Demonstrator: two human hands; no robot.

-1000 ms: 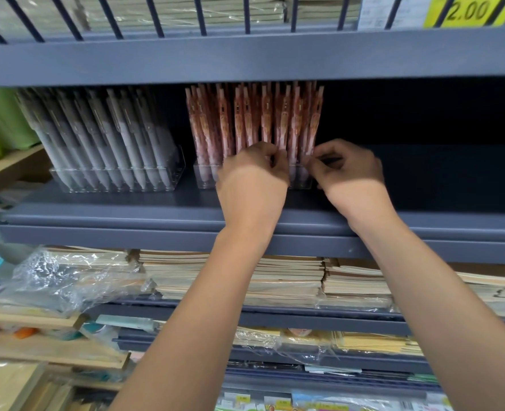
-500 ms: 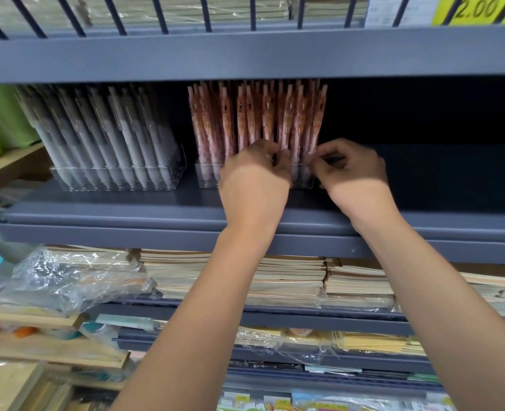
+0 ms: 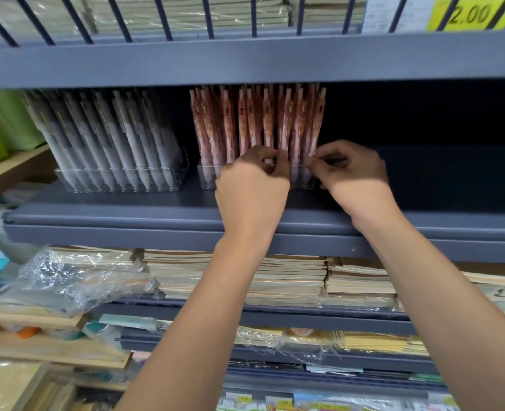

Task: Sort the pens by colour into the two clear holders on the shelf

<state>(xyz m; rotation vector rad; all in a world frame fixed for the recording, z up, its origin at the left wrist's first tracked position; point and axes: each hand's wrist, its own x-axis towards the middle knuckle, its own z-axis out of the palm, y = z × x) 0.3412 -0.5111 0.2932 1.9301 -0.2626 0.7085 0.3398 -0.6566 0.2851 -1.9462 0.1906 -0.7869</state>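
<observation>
In the head view both hands are up at the right holder (image 3: 206,180), the one that carries the pink pens (image 3: 257,120). The left hand (image 3: 251,188) has thumb and forefinger curled in a pinch on the lower barrel of a pen near the middle of the front row. The right hand (image 3: 355,176) pinches the outermost pens at that row's right end. We judge that the two hands are squaring the row, pressing the pens upright and close so that they sit in their slots, rather than lifting one out.

The pink pens stand nearly upright, tips down in the holder. To the left, the grey pens (image 3: 112,134) fill the left holder (image 3: 121,180), leaning back in tidy rows. Both holders stand on the blue shelf (image 3: 112,216), apart from each other. Each shows one colour only, so we take the sorting to be close to done.

As for writing, a yellow tag (image 3: 470,14) on the rail above reads "2.00". The white label (image 3: 378,13) beside it is too blurred to read, nor can we read what is printed on the pens. Notebooks (image 3: 289,280) lie stacked on the level below.
</observation>
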